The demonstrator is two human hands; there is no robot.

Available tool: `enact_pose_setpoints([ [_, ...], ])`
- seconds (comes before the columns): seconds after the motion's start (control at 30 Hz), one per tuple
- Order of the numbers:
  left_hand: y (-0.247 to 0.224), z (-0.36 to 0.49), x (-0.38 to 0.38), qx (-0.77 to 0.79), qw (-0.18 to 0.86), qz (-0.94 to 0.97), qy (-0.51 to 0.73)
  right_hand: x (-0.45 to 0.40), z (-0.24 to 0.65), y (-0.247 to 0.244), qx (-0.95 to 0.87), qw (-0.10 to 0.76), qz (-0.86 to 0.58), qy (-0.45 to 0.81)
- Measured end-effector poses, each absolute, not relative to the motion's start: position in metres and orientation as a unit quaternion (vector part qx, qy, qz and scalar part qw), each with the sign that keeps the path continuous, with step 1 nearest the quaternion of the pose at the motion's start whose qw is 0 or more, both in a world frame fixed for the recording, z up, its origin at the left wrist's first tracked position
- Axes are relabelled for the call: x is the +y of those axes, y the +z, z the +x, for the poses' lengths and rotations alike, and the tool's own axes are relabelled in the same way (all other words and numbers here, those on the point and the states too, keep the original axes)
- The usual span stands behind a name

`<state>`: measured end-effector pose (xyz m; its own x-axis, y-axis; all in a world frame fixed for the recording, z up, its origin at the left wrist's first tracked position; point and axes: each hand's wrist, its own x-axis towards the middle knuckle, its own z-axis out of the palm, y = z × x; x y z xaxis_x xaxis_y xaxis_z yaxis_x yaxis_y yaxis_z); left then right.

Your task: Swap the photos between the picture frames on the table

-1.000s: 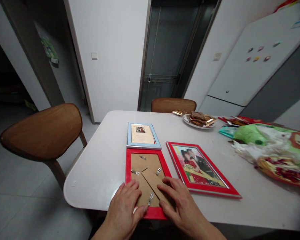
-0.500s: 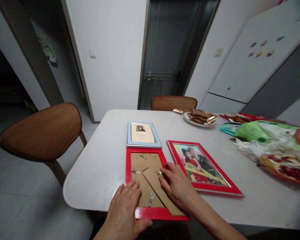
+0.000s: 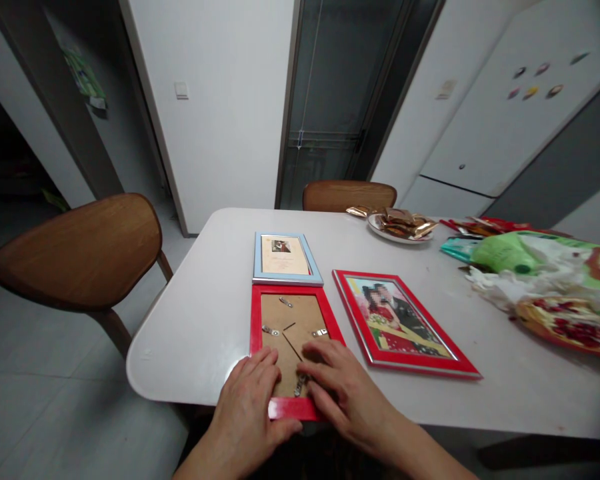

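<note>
A red frame [image 3: 257,327] lies face down near the table's front edge, its brown backing board [image 3: 300,313] showing with several metal clips. My left hand [image 3: 247,403] rests on the frame's lower left side, thumb at the bottom edge, fingers spread a little. My right hand [image 3: 343,387] lies over the lower right, its fingertips at the bottom metal clip [image 3: 299,385] and the stand flap. Whether the fingers pinch the clip cannot be made out. Beyond it sits a light blue frame [image 3: 306,257], face up. To the right lies another red frame [image 3: 375,357] with a photo of two people.
The white table [image 3: 195,320] holds a plate [image 3: 400,237] of gold-wrapped packets at the back. At the right are a green bag [image 3: 505,253], white plastic and a dish of red pieces [image 3: 570,327]. Wooden chairs stand left [image 3: 80,253] and behind [image 3: 347,195].
My right hand has moved from the right-hand clip down and left to the bottom clip. My left hand stays on the frame. The view has shifted slightly.
</note>
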<state>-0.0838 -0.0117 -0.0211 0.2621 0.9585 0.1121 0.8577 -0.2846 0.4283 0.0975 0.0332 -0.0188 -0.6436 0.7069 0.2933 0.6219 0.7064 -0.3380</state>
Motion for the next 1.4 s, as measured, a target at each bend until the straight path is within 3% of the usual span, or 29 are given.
enact_pose_setpoints([
  [0.37,-0.027,-0.085,-0.013,0.572,0.145,0.779,0.214,0.02,0.098,-0.015,-0.925,0.184,-0.306,0.131],
  [0.77,-0.023,-0.086,-0.013,0.574,0.166,0.78,0.187,0.072,0.043,-0.016,-0.901,0.177,-0.38,0.109],
  [1.4,-0.022,-0.087,-0.013,0.568,0.18,0.78,0.192,0.089,0.025,-0.022,-0.884,0.183,-0.417,0.106],
])
